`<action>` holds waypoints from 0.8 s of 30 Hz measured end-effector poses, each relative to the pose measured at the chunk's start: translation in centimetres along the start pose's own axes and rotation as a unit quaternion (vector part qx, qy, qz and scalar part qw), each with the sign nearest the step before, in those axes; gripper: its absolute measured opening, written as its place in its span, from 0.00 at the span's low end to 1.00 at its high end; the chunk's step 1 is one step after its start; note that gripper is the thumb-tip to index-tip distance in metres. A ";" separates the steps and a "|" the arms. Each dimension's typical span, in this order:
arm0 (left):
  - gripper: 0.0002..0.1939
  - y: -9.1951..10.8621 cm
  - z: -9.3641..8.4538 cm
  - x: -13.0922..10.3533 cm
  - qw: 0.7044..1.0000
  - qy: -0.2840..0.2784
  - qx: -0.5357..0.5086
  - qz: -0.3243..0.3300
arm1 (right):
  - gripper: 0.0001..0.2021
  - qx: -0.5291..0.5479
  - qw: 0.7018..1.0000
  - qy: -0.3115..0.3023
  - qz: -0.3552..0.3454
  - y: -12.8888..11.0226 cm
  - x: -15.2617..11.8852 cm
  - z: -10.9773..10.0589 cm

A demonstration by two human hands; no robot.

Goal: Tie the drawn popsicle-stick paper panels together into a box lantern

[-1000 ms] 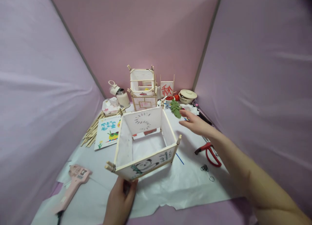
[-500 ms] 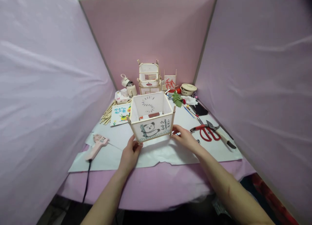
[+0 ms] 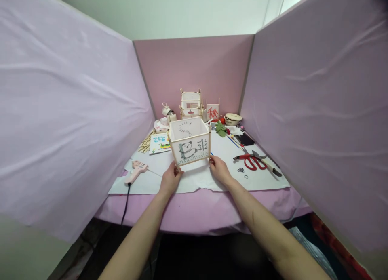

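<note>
A square paper lantern (image 3: 190,150) with a wooden-stick frame is held up, tilted, above the white sheet (image 3: 209,183). A panda and bamboo are painted on its near panel, and the inner far panel shows dark strokes. My left hand (image 3: 171,178) pinches the lower left corner of the frame. My right hand (image 3: 219,168) grips the stick at the lower right corner. The underside of the lantern is hidden from me.
Left lie a pink glue gun (image 3: 136,171), a painted card (image 3: 159,143) and bamboo sticks (image 3: 145,142). Right are red-handled scissors (image 3: 256,163), pruning shears (image 3: 242,156) and a black phone (image 3: 245,140). Behind stand another stick frame (image 3: 190,104) and a lidded bowl (image 3: 233,118).
My view has tipped up and back, showing more wall above the booth. Both hands still hold the lantern, which has turned and tilted slightly.
</note>
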State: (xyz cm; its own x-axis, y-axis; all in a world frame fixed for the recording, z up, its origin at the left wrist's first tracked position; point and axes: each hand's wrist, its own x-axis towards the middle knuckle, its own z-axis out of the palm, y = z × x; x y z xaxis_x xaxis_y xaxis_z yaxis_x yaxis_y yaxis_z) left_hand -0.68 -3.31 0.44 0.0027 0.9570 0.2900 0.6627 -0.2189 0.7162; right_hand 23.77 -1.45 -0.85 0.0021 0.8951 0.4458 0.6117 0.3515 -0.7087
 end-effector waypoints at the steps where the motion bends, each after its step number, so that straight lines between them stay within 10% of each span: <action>1: 0.21 0.1 -0.1 0.0 1.000 0.001 0.010 -0.005 | 0.19 -0.003 1.000 -0.003 -0.002 0.2 -0.1 0.2; 24: 0.27 -0.5 -0.1 0.0 1.000 0.020 -0.018 -0.006 | 0.21 0.011 0.999 0.006 0.030 1.5 -0.5 0.8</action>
State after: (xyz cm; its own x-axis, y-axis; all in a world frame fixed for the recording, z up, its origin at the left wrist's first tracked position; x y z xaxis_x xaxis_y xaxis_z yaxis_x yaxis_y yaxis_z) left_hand -1.10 -3.27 0.15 -0.0359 0.9513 0.3060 0.6355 -0.2146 0.7417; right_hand 24.08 -1.19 -2.58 0.0481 0.9110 0.4096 0.5921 0.3042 -0.7462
